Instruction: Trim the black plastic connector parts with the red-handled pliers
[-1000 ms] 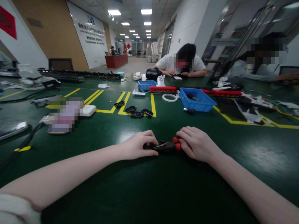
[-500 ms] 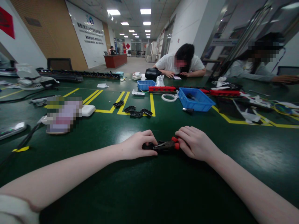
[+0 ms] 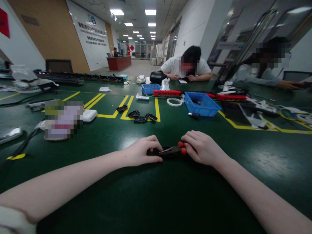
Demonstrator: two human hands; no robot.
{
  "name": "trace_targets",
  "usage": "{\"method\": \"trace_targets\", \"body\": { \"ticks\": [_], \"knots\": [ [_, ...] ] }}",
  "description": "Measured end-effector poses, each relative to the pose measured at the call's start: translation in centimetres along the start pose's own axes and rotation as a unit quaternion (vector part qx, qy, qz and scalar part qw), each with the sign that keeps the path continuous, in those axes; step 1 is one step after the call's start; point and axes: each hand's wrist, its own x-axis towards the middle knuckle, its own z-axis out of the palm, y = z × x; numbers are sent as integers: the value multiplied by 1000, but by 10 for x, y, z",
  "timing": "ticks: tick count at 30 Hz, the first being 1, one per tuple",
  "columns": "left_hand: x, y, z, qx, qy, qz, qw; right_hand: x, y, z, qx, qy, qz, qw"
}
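Note:
My right hand is closed around the red handles of needle-nose pliers. Their dark jaws point left and reach a small black part. My left hand grips that part between thumb and fingers, low over the green table. Fingers cover much of the part, so its kind is unclear. Whether the plier tips pinch it cannot be made out. Beyond my hands lie several small black plastic pieces near the yellow tape lines.
A blue bin with dark items stands ahead to the right, a white ring of tape beside it. A smaller blue basket is farther back. At left are a white case and cables. Two people sit across the table.
The view has shifted slightly, so the surroundings sit a little farther left. Both hands keep their hold on the black part and the pliers, whose jaws look turned slightly.

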Motion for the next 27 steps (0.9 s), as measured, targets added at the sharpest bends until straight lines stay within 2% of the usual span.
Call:
{"method": "trace_targets", "body": {
  "ticks": [27],
  "knots": [
    [0, 0, 1, 0, 5, -1, 1000, 0, -1, 1, 15, -2, 13, 1000]
  ]
}}
